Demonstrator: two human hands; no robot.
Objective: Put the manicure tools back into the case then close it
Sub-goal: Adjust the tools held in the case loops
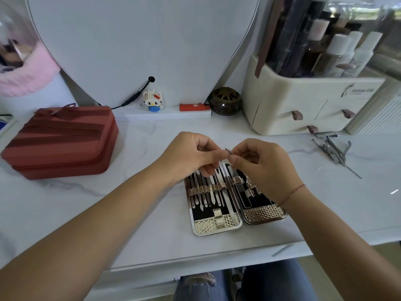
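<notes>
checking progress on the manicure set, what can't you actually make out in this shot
Head view, small tool: mostly covered by the left hand and right hand; its type is unclear.
Head view, case: upper slots hidden under both hands.
Head view, loose tools at the right: tangled and too small to count.

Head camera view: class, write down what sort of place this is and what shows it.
Probably a dressing table at home: what looks like a large mirror stands at the back, a cream organiser holds cosmetic bottles, and an open manicure case lies on the white tabletop.
</notes>
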